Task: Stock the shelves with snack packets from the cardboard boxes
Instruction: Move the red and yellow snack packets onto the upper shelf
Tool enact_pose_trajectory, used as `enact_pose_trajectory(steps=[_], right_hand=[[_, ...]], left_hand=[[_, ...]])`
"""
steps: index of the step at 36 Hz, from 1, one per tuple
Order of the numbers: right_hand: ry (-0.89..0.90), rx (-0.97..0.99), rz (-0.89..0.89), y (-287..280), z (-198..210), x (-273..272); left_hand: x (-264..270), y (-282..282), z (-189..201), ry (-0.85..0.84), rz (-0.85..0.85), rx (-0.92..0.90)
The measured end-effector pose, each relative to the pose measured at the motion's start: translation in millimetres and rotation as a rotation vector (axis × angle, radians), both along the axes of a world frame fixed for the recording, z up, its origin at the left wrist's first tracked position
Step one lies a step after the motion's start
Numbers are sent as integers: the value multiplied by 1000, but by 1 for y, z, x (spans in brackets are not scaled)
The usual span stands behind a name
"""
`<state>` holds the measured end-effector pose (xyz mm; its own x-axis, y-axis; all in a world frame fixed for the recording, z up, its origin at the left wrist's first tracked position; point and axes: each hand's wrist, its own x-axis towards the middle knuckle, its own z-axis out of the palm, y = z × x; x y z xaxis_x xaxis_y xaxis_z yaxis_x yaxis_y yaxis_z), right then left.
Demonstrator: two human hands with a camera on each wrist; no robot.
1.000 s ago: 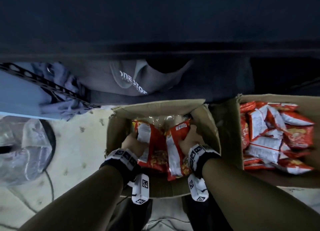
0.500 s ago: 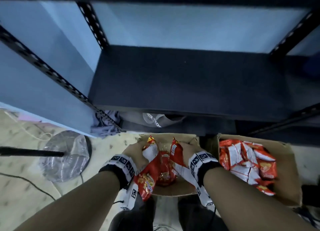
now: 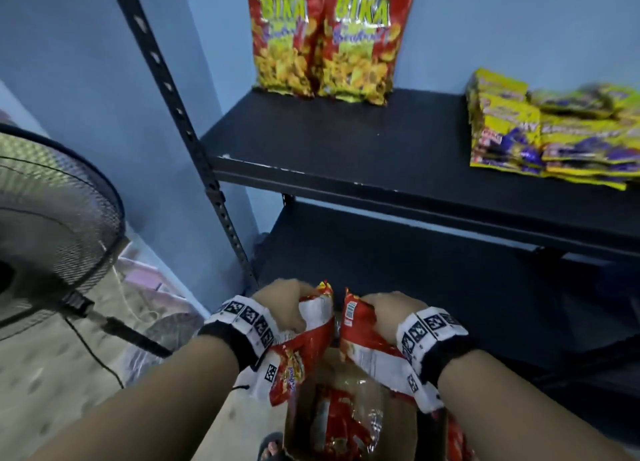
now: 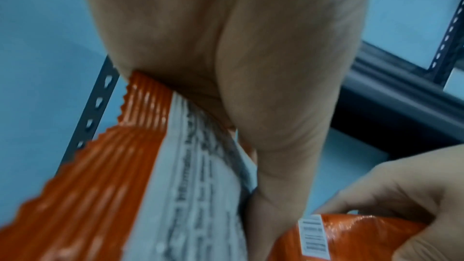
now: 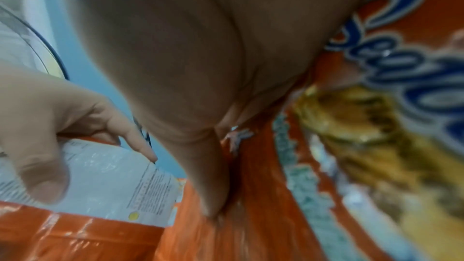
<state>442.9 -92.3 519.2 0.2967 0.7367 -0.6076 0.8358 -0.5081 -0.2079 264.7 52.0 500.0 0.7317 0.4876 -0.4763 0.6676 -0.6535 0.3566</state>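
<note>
My left hand (image 3: 284, 305) grips red-and-white snack packets (image 3: 308, 336) by their top edge; the left wrist view shows the crimped seal (image 4: 140, 106) pinched under the palm. My right hand (image 3: 388, 315) grips another bunch of red snack packets (image 3: 363, 346), whose printed front (image 5: 376, 126) fills the right wrist view. Both hands hang side by side above an open cardboard box (image 3: 398, 436) with more red packets (image 3: 339, 422) inside. Ahead lies the dark lower shelf (image 3: 398, 270), and above it the dark middle shelf (image 3: 346, 142).
Two tall yellow-red bags (image 3: 322, 41) stand at the back of the middle shelf, and a stack of yellow-purple packets (image 3: 554, 138) lies at its right. A perforated metal upright (image 3: 187, 131) bounds the shelves on the left. A standing fan (image 3: 52, 225) is at the left on the floor.
Both hands have lifted the red packets up out of the box. The head view has swung upward from the box to the shelves.
</note>
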Motion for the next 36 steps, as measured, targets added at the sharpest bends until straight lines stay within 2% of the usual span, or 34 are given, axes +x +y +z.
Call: enact_pose_trajectory(steps=[6,14,20,26,36], right_hand=[[-63,83,78,17,54,8],[-107,247,142,34,120,12],[-70,349,189,36,173,14],[-21,447,180,30,223,18],[20,710,57,20,274,38]], left_hand=[[-9,14,68,-93,12,48],[-21,30,140,-193,10,142],[-33,46,188,-227,-29,218],[-47,56,231,-271,-73,258],[-58,62,294,-542,-18,373]])
